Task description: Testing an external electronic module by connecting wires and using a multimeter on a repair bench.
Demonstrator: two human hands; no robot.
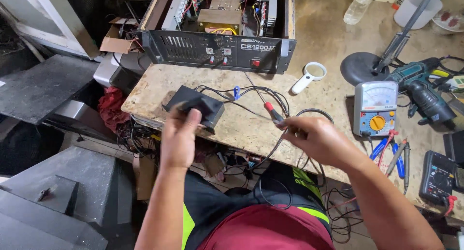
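Note:
My left hand (179, 139) is raised over the bench's front edge and grips a small dark plug-like part (189, 105), just in front of a black adapter box (195, 107) lying on the bench. My right hand (314, 139) holds a red-tipped probe (273, 112) together with black cables (270, 97) that loop across the bench top. The probe's thin metal tip points toward the open amplifier chassis (217, 49) at the back.
A worn wooden bench (241, 129) carries a white magnifying glass (309, 77), an analog multimeter (376, 109), a teal drill (425, 88), a black digital meter (437, 177), pliers with blue handles (386, 151) and a lamp base (360, 68). Black speaker boxes (48, 192) stand at left.

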